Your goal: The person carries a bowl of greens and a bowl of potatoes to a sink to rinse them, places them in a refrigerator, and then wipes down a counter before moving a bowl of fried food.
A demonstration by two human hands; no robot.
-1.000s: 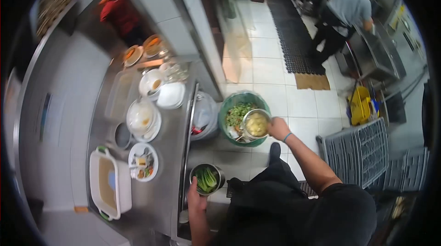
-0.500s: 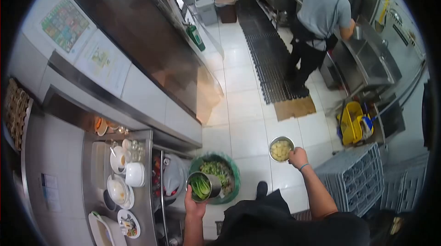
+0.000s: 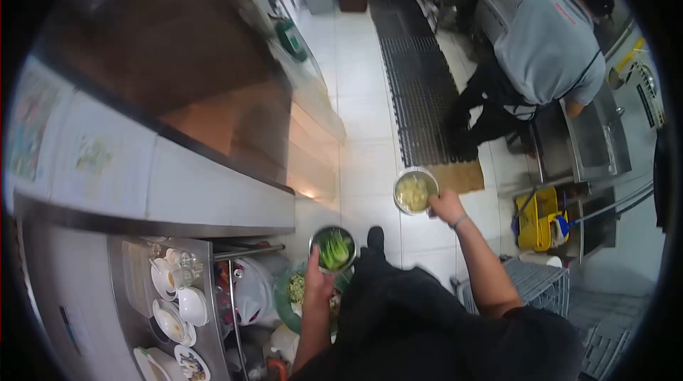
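Observation:
My left hand (image 3: 318, 283) grips a round metal container (image 3: 311, 245) with green leafy vegetable pieces (image 3: 334, 249) in it. Farther forward and to the right, my right hand (image 3: 446, 207) is closed on the edge of a metal bowl (image 3: 397, 194), which holds pale yellow chunks (image 3: 414, 192). Both vessels are held above the floor, apart from each other. Partly hidden under my left arm and its container stands a green-lined bin (image 3: 284, 303) with vegetable scraps inside.
A person (image 3: 544, 46) in a grey shirt leans over a metal sink (image 3: 605, 139) at the right. Dishes crowd a steel shelf (image 3: 128, 299) at the left. A yellow mop bucket (image 3: 535, 219), grey crates (image 3: 548, 285) and a black floor mat (image 3: 420, 96) are also there.
The view has moved forward along the aisle. The green bin now lies lower and more hidden, and the person at the sink appears nearer. Both hands still hold their vessels.

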